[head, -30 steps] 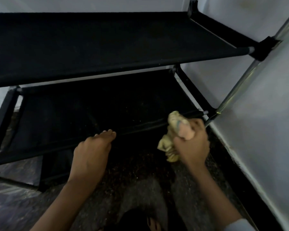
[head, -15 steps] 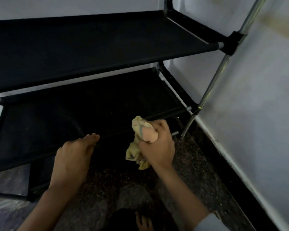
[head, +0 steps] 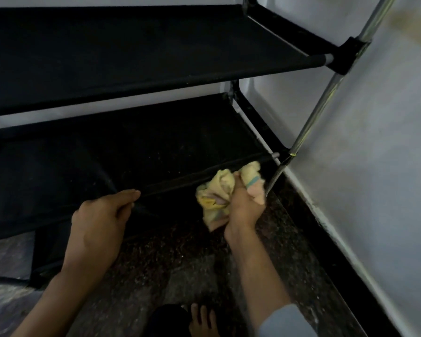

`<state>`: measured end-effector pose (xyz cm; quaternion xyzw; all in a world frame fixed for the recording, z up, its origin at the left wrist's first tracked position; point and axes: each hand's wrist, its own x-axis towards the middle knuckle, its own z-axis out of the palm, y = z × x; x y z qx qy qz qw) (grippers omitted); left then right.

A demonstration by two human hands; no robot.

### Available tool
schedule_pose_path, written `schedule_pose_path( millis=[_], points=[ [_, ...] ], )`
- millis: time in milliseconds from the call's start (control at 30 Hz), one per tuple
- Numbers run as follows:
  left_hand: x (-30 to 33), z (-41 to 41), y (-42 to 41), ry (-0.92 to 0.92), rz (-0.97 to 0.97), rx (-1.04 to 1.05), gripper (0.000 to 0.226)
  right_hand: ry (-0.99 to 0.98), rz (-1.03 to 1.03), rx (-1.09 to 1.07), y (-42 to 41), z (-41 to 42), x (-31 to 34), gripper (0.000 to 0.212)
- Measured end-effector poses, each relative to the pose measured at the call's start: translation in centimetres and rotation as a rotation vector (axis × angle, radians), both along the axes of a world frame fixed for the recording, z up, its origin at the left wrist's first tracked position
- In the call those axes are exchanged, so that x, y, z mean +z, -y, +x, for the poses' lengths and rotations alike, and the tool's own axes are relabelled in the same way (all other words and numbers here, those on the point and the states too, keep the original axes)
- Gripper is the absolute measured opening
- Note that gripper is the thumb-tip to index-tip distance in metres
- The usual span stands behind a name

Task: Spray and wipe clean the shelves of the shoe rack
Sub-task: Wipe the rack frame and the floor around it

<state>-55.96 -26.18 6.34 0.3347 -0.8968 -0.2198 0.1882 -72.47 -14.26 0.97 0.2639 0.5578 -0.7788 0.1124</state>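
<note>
The right hand point(head: 243, 205) is clutching the bunched yellow cloth point(head: 219, 190) against the lower shelf's front bar point(head: 180, 181), which is running left-right; the left hand point(head: 100, 220) is probably gripping this bar too.

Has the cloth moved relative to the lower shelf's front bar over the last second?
Yes. The cloth, gripped in the right hand, has gone up to the front bar near the metal post; earlier it hung below the bar.

Dark speckled floor point(head: 156, 259) meets a pale wall point(head: 387, 166) (black skirting).
</note>
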Motion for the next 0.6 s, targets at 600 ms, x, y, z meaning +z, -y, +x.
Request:
schedule_pose_path(
  millis=[600],
  points=[
    [-1.2,0.5,1.2,0.012,-0.021,-0.13,0.035,-0.406,0.112,0.686,3.0,9.7,-1.3,0.023]
  ],
)
